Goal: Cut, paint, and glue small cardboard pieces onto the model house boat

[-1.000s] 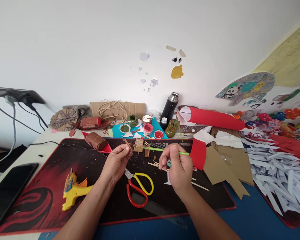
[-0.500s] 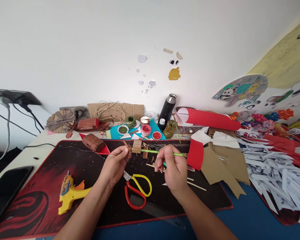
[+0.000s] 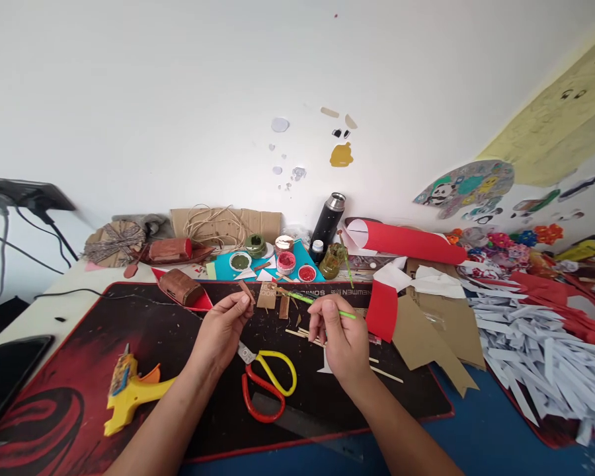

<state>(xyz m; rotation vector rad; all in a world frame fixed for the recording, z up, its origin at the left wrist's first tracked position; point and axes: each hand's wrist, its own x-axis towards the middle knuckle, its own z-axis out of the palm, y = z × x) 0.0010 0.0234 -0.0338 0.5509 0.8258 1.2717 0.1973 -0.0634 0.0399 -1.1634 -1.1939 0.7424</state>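
Between thumb and fingers, my left hand (image 3: 225,324) pinches a small brown strip (image 3: 246,289), seemingly painted cardboard. My right hand (image 3: 340,334) is closed on a green-handled paintbrush (image 3: 301,298), its tip pointing left, a little apart from the strip. Beyond the hands lie small cardboard pieces (image 3: 267,295). Paint pots, among them a red one (image 3: 307,273) and a dark green one (image 3: 240,262), sit on a blue sheet (image 3: 218,266). A murky jar (image 3: 332,261) with another green brush (image 3: 350,264) stands to their right. Scissors (image 3: 264,403) with red and yellow handles lie below my hands.
A yellow glue gun (image 3: 129,395) lies left on the dark mat (image 3: 208,430). Brown model boats (image 3: 181,289) stand behind it. A black flask (image 3: 328,218), a red paper roll (image 3: 411,243), cardboard (image 3: 426,334) and a heap of white paper strips (image 3: 540,363) are farther back and right.
My right hand has drawn the brush tip back from the brown strip, and the brush now tilts more. My left hand still holds the strip. The view has shifted slightly.
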